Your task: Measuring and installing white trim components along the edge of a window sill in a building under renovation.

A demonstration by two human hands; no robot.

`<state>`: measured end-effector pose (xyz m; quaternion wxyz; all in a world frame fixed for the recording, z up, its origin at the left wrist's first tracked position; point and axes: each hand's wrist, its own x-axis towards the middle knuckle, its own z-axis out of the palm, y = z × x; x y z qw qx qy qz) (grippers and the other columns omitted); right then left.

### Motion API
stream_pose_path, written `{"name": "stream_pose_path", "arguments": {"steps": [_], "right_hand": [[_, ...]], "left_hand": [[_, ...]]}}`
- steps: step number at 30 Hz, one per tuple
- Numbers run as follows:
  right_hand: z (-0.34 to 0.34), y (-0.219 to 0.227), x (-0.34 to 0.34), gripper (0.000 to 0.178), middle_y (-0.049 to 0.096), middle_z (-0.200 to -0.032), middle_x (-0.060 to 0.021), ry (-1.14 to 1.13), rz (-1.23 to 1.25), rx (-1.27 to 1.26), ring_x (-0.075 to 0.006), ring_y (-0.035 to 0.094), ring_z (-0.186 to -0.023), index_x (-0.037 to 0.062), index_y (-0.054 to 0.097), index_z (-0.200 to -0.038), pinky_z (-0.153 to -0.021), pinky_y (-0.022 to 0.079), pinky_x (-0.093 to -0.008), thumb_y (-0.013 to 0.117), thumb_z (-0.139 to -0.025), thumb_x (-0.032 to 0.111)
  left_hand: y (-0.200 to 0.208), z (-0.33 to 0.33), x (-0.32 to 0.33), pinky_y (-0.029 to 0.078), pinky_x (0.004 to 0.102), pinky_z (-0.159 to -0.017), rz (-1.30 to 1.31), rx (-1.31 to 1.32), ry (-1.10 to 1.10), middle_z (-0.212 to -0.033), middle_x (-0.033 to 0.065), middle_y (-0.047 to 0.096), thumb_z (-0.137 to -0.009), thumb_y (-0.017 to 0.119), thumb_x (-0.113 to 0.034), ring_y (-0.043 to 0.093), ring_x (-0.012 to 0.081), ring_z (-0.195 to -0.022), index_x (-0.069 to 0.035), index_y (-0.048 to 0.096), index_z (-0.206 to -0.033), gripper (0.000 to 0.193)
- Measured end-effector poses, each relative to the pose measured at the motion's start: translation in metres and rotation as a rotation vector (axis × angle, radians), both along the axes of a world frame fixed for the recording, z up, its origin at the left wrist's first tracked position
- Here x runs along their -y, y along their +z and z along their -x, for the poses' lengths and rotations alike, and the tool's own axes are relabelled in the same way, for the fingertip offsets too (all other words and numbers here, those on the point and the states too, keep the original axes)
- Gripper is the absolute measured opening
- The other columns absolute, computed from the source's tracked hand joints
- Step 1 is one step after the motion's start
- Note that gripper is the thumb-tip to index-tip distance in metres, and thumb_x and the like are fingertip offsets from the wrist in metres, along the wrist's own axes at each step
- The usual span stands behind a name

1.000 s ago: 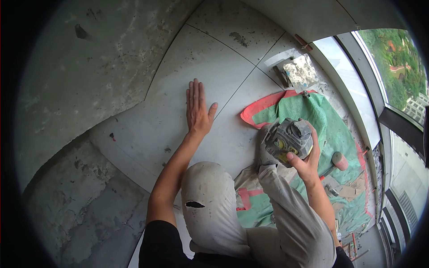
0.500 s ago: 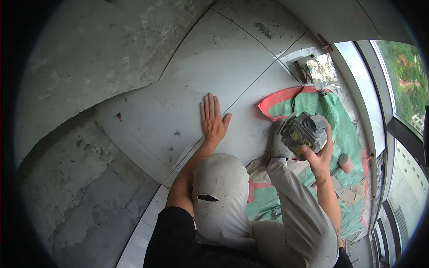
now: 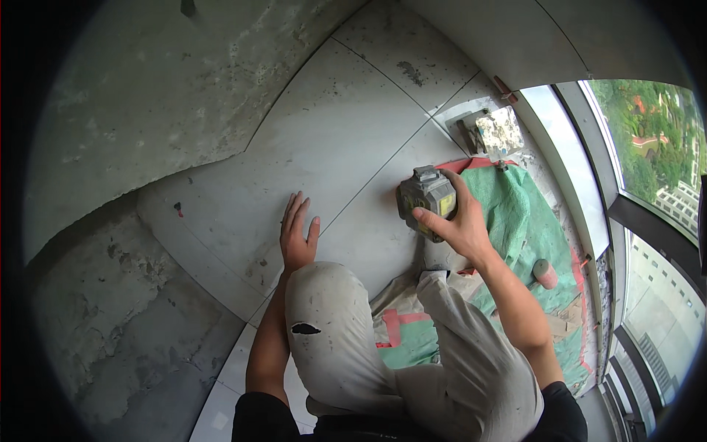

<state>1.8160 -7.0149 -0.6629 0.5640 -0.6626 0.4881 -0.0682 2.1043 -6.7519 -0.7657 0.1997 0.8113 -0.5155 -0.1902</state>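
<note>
My right hand [image 3: 460, 221] grips a boxy grey device [image 3: 427, 199] with yellow patches, thumb across its near face and fingers round its right side. It is held above the large pale floor tiles [image 3: 324, 140], close to my right foot; whether its underside touches a tile is hidden. My left hand [image 3: 298, 236] lies on the tile surface just beyond my left knee, fingers stretched out and holding nothing. A dark joint between tiles runs diagonally from near that hand toward the far right.
A green sheet with red edging [image 3: 508, 214] covers the floor at right, with a pinkish mallet head [image 3: 545, 273] on it. A splattered squarish object [image 3: 498, 132] stands farther off. Windows [image 3: 655, 147] line the right; rough concrete [image 3: 147, 96] borders the left.
My right hand has brought the device left, turning it more upright. My left hand has slid nearer and left, still flat with fingers closer together. The whole view has shifted slightly.
</note>
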Motion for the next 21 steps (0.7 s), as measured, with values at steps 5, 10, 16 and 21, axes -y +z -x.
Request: {"name": "stream_pose_path", "arguments": {"steps": [5, 10, 16, 21], "right_hand": [[-0.012, 0.02, 0.006, 0.098, 0.074, -0.128, -0.0237, 0.033, 0.003, -0.001, -0.0312, 0.072, -0.121, -0.0064, 0.05, -0.153, -0.108, 0.054, -0.0425, 0.092, -0.082, 0.047], [0.033, 0.015, -0.015, 0.095, 0.072, -0.133, -0.0233, -0.139, -0.045, 0.044, -0.0325, 0.07, -0.127, -0.0042, 0.051, -0.152, -0.112, 0.052, -0.0426, 0.091, -0.082, 0.047], [0.085, 0.032, -0.032, 0.097, 0.07, -0.137, -0.0222, -0.229, -0.114, 0.057, -0.0318, 0.066, -0.131, -0.0028, 0.049, -0.155, -0.115, 0.048, -0.0424, 0.092, -0.081, 0.045], [0.096, 0.028, -0.035, 0.099, 0.068, -0.139, -0.0207, -0.253, -0.069, 0.107, -0.0311, 0.066, -0.131, -0.0024, 0.049, -0.155, -0.115, 0.047, -0.0421, 0.093, -0.079, 0.043]], "left_hand": [[0.002, -0.01, 0.086, 0.027, 0.0481, -0.135, 0.043, -0.092, -0.436, -0.176, 0.0178, 0.036, -0.108, 0.065, -0.029, 0.033, 0.0357, -0.163, 0.0, 0.042, -0.164, 0.067], [-0.042, 0.027, 0.185, 0.019, 0.0472, -0.138, 0.038, 0.013, -0.772, -0.18, 0.0163, 0.026, -0.108, 0.062, -0.044, 0.023, 0.033, -0.167, -0.001, 0.031, -0.17, 0.082], [-0.032, 0.066, 0.26, 0.029, 0.0548, -0.131, 0.226, -0.141, -0.354, -0.17, 0.0293, 0.038, -0.104, 0.072, -0.039, 0.033, 0.0449, -0.16, 0.001, 0.036, -0.166, 0.082], [0.027, 0.173, 0.343, 0.029, 0.0553, -0.13, 0.299, -0.14, -0.469, -0.17, 0.0297, 0.034, -0.085, 0.089, -0.043, 0.034, 0.0466, -0.157, 0.002, 0.036, -0.166, 0.106]]}}
